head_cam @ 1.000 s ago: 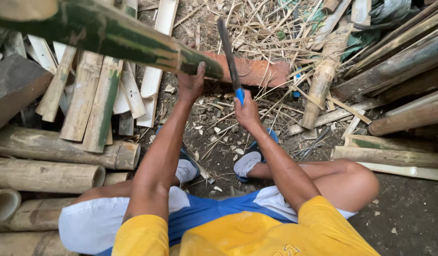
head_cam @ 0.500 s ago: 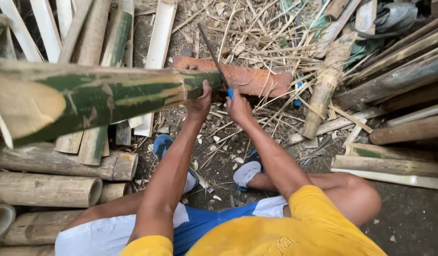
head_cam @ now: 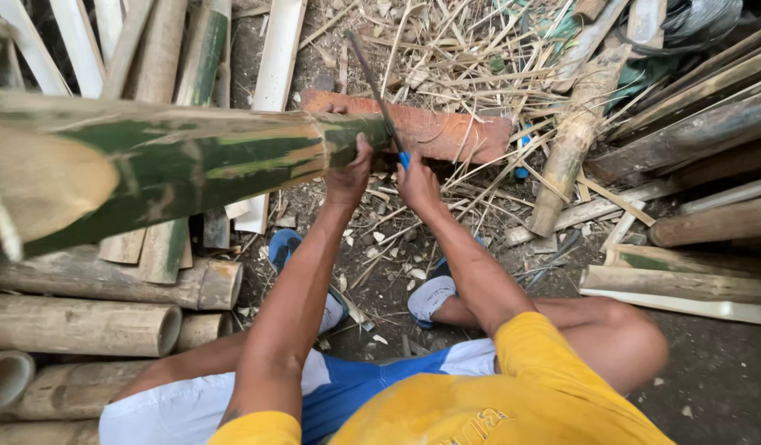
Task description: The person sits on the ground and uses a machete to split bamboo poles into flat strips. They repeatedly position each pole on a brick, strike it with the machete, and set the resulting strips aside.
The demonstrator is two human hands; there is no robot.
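Note:
My left hand [head_cam: 348,173] grips the far part of a thick green bamboo pole [head_cam: 191,165] that runs from the upper left toward the middle. That pole's far end rests on a reddish block [head_cam: 455,132]. My right hand [head_cam: 415,183] holds the blue handle of a long dark blade [head_cam: 368,74], which stands tilted against the pole's far end. The two hands are close together, almost touching. I sit on the ground with my legs folded, blue-and-white sandals [head_cam: 430,295] on my feet.
Dry bamboo poles [head_cam: 84,325] lie stacked at the left. Split bamboo slats [head_cam: 277,58] lean at the top. More poles and planks [head_cam: 685,140] fill the right side. Dry straw and chips [head_cam: 446,49] cover the dirt ground.
The green pole has swung nearer to the camera, its near end now large at the left. The blade has come down from raised and meets the pole's far end. Both hands moved closer together.

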